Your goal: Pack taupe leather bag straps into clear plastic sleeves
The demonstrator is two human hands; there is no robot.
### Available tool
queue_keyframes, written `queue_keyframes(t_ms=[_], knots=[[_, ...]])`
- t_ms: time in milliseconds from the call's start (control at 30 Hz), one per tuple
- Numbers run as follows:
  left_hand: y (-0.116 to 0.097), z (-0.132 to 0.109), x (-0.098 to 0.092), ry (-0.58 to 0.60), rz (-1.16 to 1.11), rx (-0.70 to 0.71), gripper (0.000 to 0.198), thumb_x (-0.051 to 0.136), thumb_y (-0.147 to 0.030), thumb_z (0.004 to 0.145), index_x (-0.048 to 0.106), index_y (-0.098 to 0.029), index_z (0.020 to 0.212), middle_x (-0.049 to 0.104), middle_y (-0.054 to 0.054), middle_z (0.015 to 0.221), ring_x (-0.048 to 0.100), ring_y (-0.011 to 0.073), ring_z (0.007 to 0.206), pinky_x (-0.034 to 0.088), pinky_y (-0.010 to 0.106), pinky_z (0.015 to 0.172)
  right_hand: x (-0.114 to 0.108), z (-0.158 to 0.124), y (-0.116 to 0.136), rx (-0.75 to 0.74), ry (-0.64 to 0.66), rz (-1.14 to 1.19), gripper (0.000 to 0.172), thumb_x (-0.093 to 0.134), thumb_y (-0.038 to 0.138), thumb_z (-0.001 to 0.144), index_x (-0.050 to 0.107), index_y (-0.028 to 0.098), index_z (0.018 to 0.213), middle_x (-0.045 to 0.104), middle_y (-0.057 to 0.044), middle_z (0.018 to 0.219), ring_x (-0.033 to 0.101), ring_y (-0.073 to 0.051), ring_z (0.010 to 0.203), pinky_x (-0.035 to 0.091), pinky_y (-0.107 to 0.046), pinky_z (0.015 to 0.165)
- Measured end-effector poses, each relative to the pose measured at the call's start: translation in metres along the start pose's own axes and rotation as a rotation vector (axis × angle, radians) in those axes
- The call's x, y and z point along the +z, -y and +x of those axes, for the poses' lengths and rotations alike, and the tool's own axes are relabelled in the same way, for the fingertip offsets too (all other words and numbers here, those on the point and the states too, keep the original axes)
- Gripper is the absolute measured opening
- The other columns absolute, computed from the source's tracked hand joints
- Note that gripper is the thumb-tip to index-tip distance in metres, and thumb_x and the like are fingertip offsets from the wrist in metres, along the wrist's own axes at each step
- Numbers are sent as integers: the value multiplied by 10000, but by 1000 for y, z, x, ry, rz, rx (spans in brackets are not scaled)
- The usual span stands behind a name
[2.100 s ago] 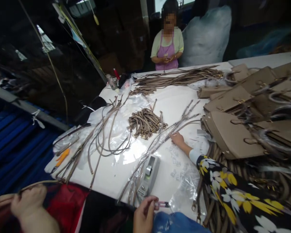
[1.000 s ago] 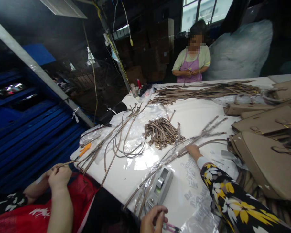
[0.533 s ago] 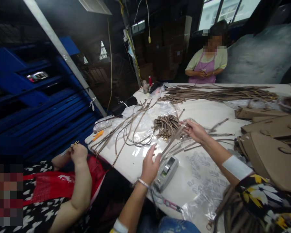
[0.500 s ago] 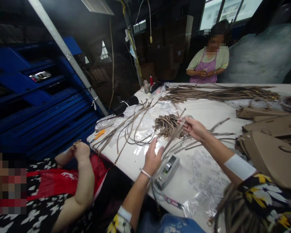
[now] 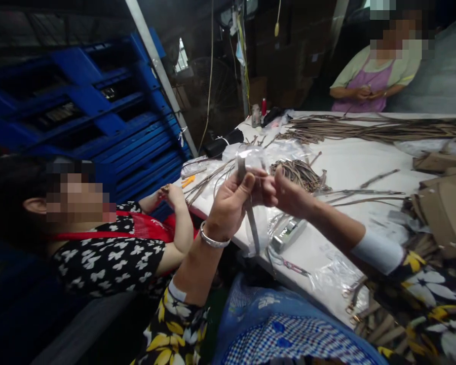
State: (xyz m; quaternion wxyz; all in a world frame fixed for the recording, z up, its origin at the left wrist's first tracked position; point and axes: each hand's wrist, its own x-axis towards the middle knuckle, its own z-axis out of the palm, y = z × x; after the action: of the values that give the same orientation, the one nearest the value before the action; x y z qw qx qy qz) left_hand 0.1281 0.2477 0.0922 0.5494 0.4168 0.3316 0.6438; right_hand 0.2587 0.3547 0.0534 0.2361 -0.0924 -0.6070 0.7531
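My left hand [image 5: 228, 208] is closed round a flat grey-brown strap [image 5: 253, 228], thumb on top, and holds it upright above the table's near edge. A clear plastic bag [image 5: 259, 235] surrounds or lies against the strap; which of the two I cannot tell. At its right side my right hand [image 5: 291, 195] has its fingers curled on the plastic, close to the left fingertips, somewhat blurred. Behind the hands lies a bundle of short straps [image 5: 300, 175]. A grey tape dispenser [image 5: 289, 233] sits below my right wrist.
Long straps [image 5: 380, 129] lie across the table's far side. Brown bag pieces [image 5: 446, 213] are stacked at right. A co-worker in a red apron [image 5: 146, 226] sits close at left; another in a pink apron [image 5: 368, 86] stands opposite. Blue pallets [image 5: 137, 137] stand behind, left.
The view has turned left and down. My hands have come together and nearer, the strap now upright in the left, with clear plastic around or beside it.
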Motion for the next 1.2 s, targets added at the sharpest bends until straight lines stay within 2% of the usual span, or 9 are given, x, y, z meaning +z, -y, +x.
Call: queue_keyframes(t_ms=[67, 133, 267, 467, 633, 800, 967, 1067, 1200], knots=[[-30, 2, -5, -171, -51, 63, 191, 521, -310, 927, 633, -195, 1031, 700, 19, 828, 707, 160, 826, 576, 269, 765, 35, -19, -28, 74, 299, 25, 625, 416, 675, 860, 574, 189, 1220, 687, -83, 1061, 617, -228, 1049, 430, -412, 986], [-56, 2, -18, -309, -123, 104, 209, 461, -280, 958, 627, -191, 1049, 707, 19, 878, 702, 148, 874, 569, 262, 796, 57, -43, -57, 199, 426, 19, 499, 577, 529, 856, 606, 147, 1176, 707, -99, 998, 646, -211, 959, 455, -374, 929], [-79, -9, -64, -470, -241, 204, 242, 383, -205, 986, 622, -167, 1002, 711, 4, 842, 699, 79, 791, 559, 191, 776, 68, -90, -102, 383, 309, -6, 343, 595, 442, 873, 662, 128, 995, 709, -58, 817, 648, -149, 778, 469, -276, 776], [-33, -33, -124, -561, -393, 206, 280, 370, -150, 981, 625, -128, 871, 714, 15, 782, 684, 56, 728, 551, 158, 770, 72, -129, -116, 532, 93, 18, 413, 515, 520, 896, 627, 126, 947, 639, -16, 683, 555, -81, 516, 391, -190, 514], [26, -52, -167, -706, -446, -38, 221, 427, -178, 964, 629, -137, 886, 712, 27, 777, 684, 70, 742, 551, 167, 781, 66, -143, -109, 596, -81, -36, 406, 534, 515, 884, 642, 124, 888, 566, 10, 614, 376, -31, 403, 256, -169, 403], [62, -83, -206, -751, -384, -239, 163, 466, -131, 935, 624, -93, 947, 721, 76, 801, 698, 108, 749, 565, 212, 747, 61, -148, -88, 657, -223, -30, 342, 586, 495, 849, 666, 163, 834, 452, 34, 526, 227, -36, 379, 220, -206, 363], [74, -113, -239, -730, -222, -427, 197, 461, -172, 943, 646, -114, 909, 735, 75, 835, 701, 102, 771, 549, 195, 744, 65, -126, -58, 716, -207, -43, 309, 587, 495, 841, 692, 214, 767, 416, 11, 464, 195, -34, 344, 110, -248, 320], [71, -128, -252, -662, -69, -551, 229, 521, -253, 917, 664, -103, 820, 722, 94, 697, 691, 135, 641, 540, 207, 615, 68, -107, -45, 705, -180, -56, 292, 579, 476, 853, 688, 214, 783, 427, 12, 453, 203, -22, 329, 71, -226, 311], [61, -128, -232, -590, 137, -556, 224, 649, -305, 829, 670, -114, 714, 684, 73, 587, 665, 145, 603, 496, 190, 581, 83, -69, -40, 684, -78, -154, 332, 546, 467, 882, 691, 181, 800, 484, 5, 461, 290, -34, 347, 162, -190, 318]])
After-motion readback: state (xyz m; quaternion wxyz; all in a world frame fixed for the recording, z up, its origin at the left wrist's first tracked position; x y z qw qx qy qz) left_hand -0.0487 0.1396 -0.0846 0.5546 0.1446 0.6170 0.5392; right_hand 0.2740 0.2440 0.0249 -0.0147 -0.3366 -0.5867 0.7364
